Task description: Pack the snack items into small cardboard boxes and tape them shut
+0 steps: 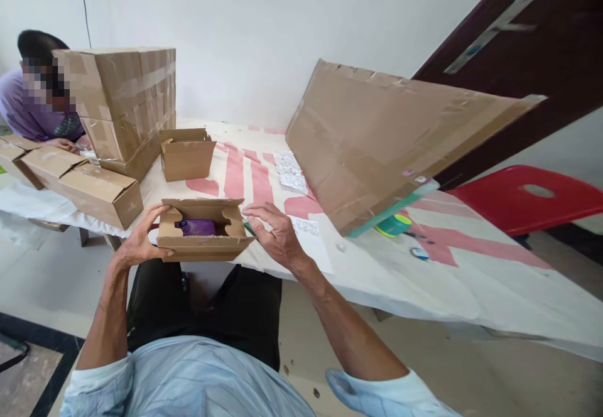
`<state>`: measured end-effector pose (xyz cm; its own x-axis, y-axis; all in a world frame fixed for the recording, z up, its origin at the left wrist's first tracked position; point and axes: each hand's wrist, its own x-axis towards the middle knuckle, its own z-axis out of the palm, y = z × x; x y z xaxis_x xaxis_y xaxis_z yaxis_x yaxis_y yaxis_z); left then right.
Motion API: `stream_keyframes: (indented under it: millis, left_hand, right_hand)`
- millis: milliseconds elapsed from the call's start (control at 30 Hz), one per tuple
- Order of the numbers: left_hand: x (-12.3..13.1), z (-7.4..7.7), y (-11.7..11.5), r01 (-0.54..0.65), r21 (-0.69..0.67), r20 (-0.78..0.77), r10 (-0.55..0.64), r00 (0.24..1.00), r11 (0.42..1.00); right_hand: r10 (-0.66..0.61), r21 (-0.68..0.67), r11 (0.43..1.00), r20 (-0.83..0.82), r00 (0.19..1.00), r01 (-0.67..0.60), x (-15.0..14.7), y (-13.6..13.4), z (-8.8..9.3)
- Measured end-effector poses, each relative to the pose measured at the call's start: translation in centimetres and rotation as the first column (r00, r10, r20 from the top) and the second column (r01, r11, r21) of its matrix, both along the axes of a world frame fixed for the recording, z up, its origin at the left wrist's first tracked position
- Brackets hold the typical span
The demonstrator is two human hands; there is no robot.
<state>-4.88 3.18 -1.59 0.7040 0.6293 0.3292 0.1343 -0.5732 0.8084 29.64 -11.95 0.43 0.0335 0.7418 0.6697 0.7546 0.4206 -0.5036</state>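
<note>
A small open cardboard box (203,249) sits at the near edge of the table, with a purple item (196,227) lying inside it. My left hand (139,237) grips the box's left end, fingers curled round its corner. My right hand (277,231) hovers at the box's right flap, fingers spread and bent, touching or just off the flap edge. Under my right fingers a green pen-like object (249,229) lies on the table.
Another open small box (187,153) stands further back. Stacked taped cartons (123,100) and closed boxes (89,186) fill the left, where another person sits. A large flat cardboard sheet (391,140) leans at the right over tape rolls (394,224). Blister packs (291,171) lie mid-table; a red stool (532,197) stands at right.
</note>
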Motion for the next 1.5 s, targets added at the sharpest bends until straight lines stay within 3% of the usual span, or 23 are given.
stream_keyframes:
  millis: [100, 200, 267, 333, 467, 600, 733, 1233, 1367, 1500]
  left_hand:
    - [0.2, -0.1, -0.9, 0.068, 0.009, -0.007, -0.068, 0.998, 0.998]
    - [0.2, -0.2, -1.4, 0.101, 0.034, -0.012, -0.100, 0.995, 0.994]
    - [0.3, -0.3, -1.5, 0.108, 0.048, -0.022, -0.108, 0.994, 0.993]
    - [0.3, -0.3, -1.6, 0.112, 0.053, -0.031, -0.111, 0.993, 0.992]
    - [0.8, -0.3, -1.6, 0.118, 0.048, -0.046, -0.116, 0.992, 0.992]
    - [1.4, -0.2, -1.4, 0.123, 0.034, -0.058, -0.121, 0.991, 0.992]
    - [1.9, -0.6, -0.9, 0.127, 0.031, -0.054, -0.125, 0.991, 0.991]
    - [3.0, -1.4, -1.6, 0.077, -0.024, -0.026, -0.077, 0.997, 0.997]
    - [3.0, -1.6, -1.5, 0.075, -0.024, -0.011, -0.075, 0.997, 0.997]
    - [2.8, -1.8, -0.4, 0.065, -0.040, 0.020, -0.064, 0.998, 0.997]
  right_hand:
    - [0.249, -0.124, 0.963, 0.067, 0.966, -0.240, -2.9, -0.5, 4.2]
    - [0.386, -0.326, 0.893, 0.203, 0.900, -0.310, -4.7, -0.4, 6.4]
    - [0.394, -0.462, 0.862, 0.356, 0.847, -0.207, -5.2, 0.1, 7.0]
    - [0.362, -0.558, 0.830, 0.520, 0.773, -0.013, -5.5, 0.8, 7.2]
    - [0.303, -0.568, 0.770, 0.727, 0.617, 0.292, -6.6, 2.4, 7.6]
    - [0.377, -0.610, 0.687, 0.764, 0.523, 0.396, -8.4, 4.6, 7.7]
    - [0.460, -0.661, 0.618, 0.744, 0.485, 0.427, -9.2, 6.2, 7.0]
    - [0.446, -0.623, 0.722, 0.752, 0.485, 0.301, -8.3, 7.3, 3.1]
    - [0.416, -0.590, 0.771, 0.752, 0.511, 0.241, -7.8, 6.7, 4.2]
    - [0.236, -0.410, 0.896, 0.766, 0.598, 0.172, -6.4, 5.6, 7.1]
